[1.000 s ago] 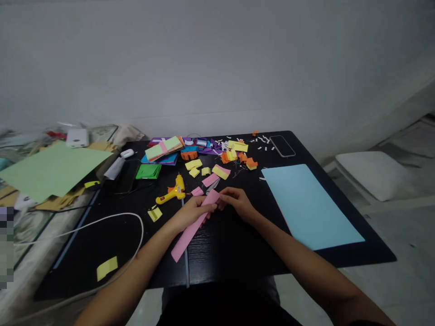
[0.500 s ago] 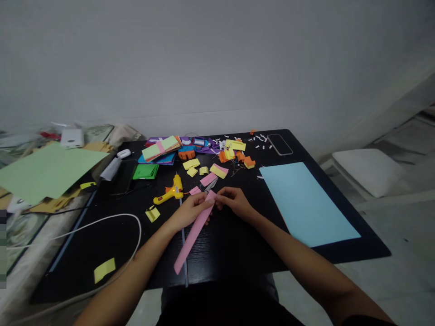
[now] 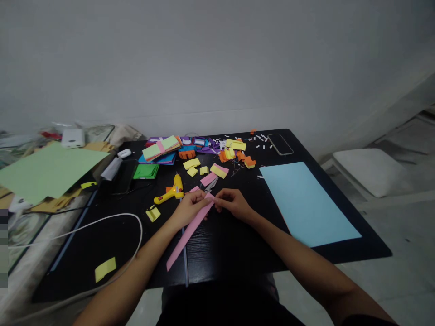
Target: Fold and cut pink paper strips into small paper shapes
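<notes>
A long pink paper strip (image 3: 187, 234) slants over the black table, its far end between my two hands. My left hand (image 3: 190, 209) is closed on the strip near that end, thumb on top. The fingertips of my right hand (image 3: 234, 203) pinch the strip's tip. Just beyond my hands lie scissors (image 3: 211, 185), their handles partly hidden. A yellow glue gun (image 3: 171, 191) rests to the left of my left hand. Pink and yellow paper pieces (image 3: 219, 170) lie past the scissors.
A large light-blue sheet (image 3: 307, 203) covers the table's right side, with a phone (image 3: 280, 144) behind it. Coloured paper stacks (image 3: 161, 148) and scraps fill the back. A white cable (image 3: 140, 226) loops at left, near my left forearm. A green sheet (image 3: 50, 167) lies far left.
The strip's near end has swung left, so the strip lies at a flatter slant. Both hands keep hold of its far end and have barely shifted.
</notes>
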Action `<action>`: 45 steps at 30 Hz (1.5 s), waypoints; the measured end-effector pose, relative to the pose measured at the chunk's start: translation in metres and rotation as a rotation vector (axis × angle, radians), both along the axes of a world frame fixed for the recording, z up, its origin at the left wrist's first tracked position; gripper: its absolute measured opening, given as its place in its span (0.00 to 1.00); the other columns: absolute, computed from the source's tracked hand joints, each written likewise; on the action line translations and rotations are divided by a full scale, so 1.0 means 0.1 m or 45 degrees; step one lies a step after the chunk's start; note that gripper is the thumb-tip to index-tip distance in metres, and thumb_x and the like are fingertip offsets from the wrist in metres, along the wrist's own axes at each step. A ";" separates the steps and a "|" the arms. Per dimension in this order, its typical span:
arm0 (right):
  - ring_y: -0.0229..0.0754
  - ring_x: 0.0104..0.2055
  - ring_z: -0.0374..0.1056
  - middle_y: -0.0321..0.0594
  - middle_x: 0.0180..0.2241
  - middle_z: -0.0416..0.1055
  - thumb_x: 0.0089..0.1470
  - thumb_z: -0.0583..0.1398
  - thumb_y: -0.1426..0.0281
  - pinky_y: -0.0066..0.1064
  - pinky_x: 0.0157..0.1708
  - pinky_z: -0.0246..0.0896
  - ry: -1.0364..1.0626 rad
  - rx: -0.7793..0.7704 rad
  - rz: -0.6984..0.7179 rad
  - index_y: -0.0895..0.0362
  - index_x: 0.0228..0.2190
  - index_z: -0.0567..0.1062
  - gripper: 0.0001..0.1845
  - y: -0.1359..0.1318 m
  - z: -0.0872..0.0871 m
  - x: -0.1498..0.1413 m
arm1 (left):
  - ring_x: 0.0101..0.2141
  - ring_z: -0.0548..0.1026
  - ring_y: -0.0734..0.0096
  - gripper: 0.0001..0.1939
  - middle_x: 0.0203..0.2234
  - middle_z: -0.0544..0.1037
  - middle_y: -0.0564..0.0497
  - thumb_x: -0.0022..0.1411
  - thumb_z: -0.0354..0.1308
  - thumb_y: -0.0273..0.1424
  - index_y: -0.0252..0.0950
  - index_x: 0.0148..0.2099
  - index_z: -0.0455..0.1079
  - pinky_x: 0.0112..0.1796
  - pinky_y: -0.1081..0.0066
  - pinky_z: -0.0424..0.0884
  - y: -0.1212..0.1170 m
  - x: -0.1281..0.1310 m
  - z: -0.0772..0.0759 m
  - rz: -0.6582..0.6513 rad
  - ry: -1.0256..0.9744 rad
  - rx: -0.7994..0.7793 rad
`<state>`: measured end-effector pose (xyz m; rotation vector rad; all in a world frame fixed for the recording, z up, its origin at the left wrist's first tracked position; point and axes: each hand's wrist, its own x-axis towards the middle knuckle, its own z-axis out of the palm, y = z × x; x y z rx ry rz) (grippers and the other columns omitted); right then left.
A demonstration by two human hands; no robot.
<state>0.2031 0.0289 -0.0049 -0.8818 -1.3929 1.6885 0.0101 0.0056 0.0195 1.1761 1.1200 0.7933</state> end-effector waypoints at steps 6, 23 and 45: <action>0.37 0.25 0.71 0.35 0.26 0.76 0.46 0.72 0.58 0.31 0.31 0.70 0.021 0.026 -0.041 0.57 0.34 0.78 0.17 -0.01 -0.02 -0.02 | 0.19 0.71 0.78 0.22 0.22 0.72 0.56 0.56 0.67 0.48 0.33 0.32 0.70 0.20 0.76 0.73 0.01 -0.02 -0.01 0.009 -0.007 -0.012; 0.37 0.27 0.71 0.38 0.27 0.80 0.45 0.73 0.61 0.31 0.33 0.70 -0.006 0.092 -0.164 0.57 0.35 0.84 0.16 -0.01 -0.04 -0.01 | 0.18 0.72 0.77 0.19 0.22 0.74 0.54 0.58 0.66 0.46 0.32 0.32 0.71 0.20 0.77 0.71 0.02 -0.05 -0.03 0.032 -0.052 -0.019; 0.39 0.28 0.73 0.39 0.29 0.81 0.44 0.73 0.58 0.32 0.34 0.71 -0.024 0.144 -0.159 0.56 0.33 0.84 0.17 -0.03 -0.03 -0.03 | 0.19 0.71 0.77 0.19 0.21 0.75 0.54 0.53 0.69 0.45 0.32 0.35 0.75 0.21 0.77 0.70 0.02 -0.06 0.01 0.047 -0.011 -0.084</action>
